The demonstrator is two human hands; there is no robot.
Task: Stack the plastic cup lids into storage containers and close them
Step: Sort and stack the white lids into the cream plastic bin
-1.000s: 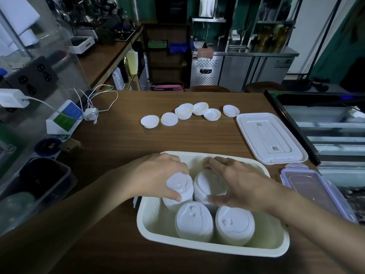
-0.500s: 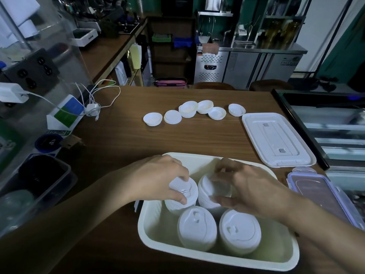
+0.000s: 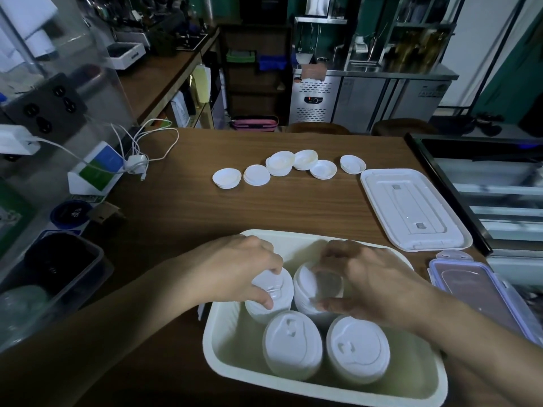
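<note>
Left hand (image 3: pixel 235 271) grips left stack (image 3: pixel 283 292); right hand (image 3: pixel 367 283) grips right stack (image 3: pixel 304 292). 2 more stacks (image 3: pixel 292 345) just nearside of fingers (image 3: pixel 271 268), all in bin (image 3: pixel 293 235).

1. the left lid stack (image 3: pixel 282 289) gripped by the left hand (image 3: pixel 235 268) and the right lid stack (image 3: pixel 305 289) gripped by the right hand (image 3: pixel 367 283) are plain white.
2. the container (image 3: pixel 210 342) around both grips is cream.
3. the table (image 3: pixel 293 207) is brown wood grain.
4. the loose lids (image 3: pixel 279 165) beyond the grips are white.
5. the box (image 3: pixel 476 289) right of the right grip is clear with a lavender rim.
</note>
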